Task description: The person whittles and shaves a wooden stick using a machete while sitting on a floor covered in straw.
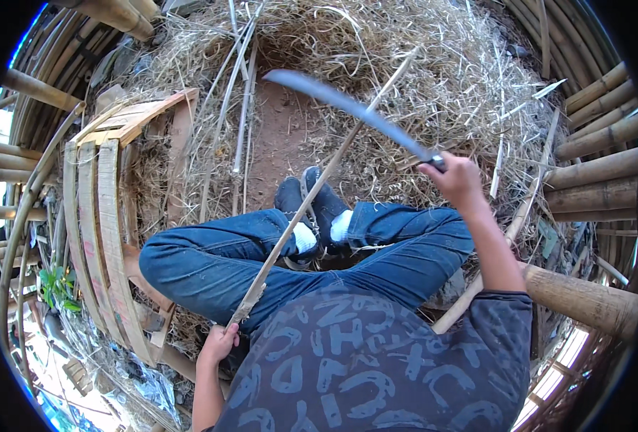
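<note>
My left hand [219, 343] is closed around the lower end of a long bamboo strip [301, 212], which slants up and away to the right across my crossed legs. Splintered fibres stick out from the strip just above that hand. In my right hand [457, 180] is the dark handle of a machete [333, 99]. Its long, slightly curved blade points to the far left and is a little blurred. The blade crosses the strip near the strip's far end; whether the two touch, I cannot tell.
A slatted wooden crate [109, 216] stands at my left. Shavings [434, 108] cover much of the ground ahead. Several thin strips [244, 108] lie at the far left of the dirt patch. A thick bamboo pole [581, 299] lies by my right elbow, and bamboo walls [599, 155] rise on both sides.
</note>
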`<state>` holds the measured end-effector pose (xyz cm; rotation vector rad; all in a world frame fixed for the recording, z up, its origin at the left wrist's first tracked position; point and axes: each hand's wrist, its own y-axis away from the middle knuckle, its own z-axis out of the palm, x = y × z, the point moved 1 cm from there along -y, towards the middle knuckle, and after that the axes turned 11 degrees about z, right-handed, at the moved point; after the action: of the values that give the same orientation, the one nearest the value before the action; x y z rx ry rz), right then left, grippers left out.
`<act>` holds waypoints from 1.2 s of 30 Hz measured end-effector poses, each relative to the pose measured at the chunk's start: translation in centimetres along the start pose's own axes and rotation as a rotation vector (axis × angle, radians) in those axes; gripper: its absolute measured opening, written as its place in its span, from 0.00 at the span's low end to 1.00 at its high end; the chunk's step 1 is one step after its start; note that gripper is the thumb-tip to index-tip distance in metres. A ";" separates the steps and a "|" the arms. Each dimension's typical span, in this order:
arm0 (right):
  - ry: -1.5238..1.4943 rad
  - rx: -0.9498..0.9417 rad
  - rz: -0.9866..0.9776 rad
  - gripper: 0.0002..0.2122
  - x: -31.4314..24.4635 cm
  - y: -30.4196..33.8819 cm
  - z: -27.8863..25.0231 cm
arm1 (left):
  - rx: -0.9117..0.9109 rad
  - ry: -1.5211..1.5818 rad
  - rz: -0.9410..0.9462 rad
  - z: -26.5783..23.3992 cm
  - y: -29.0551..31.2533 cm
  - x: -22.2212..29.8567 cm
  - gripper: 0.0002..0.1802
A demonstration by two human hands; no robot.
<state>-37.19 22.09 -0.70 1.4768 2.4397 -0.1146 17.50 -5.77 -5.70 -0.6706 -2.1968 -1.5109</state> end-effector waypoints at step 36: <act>-0.019 -0.096 -0.102 0.32 -6.2 -4.6 8.2 | 0.028 0.135 -0.048 0.8 -0.8 -1.4 0.33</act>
<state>-36.89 12.87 -7.14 1.3055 2.4683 -0.0317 18.11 -5.54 -7.36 -0.4950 -2.1429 -1.4997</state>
